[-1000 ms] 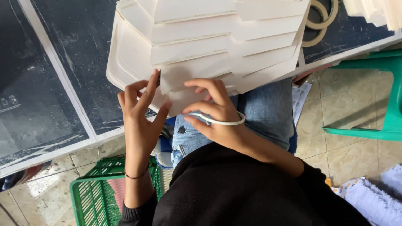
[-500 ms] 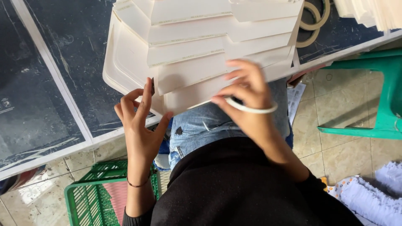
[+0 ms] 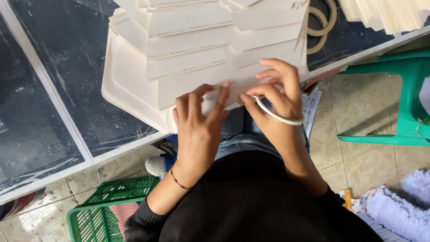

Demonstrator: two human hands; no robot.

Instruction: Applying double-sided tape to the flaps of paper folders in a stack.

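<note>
Both hands meet at frame centre — left hand (image 3: pixel 199 118) spread flat on the fanned cream card stack (image 3: pixel 201 58), right hand (image 3: pixel 275 96) pinching its lower edge — light, bendable sheets, likely best gripped by their edges.

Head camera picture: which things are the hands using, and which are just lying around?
In use:
left hand
right hand
white band
cream card stack

Lying about:
green basket
green stool
tape rings
white paper bundles
</note>
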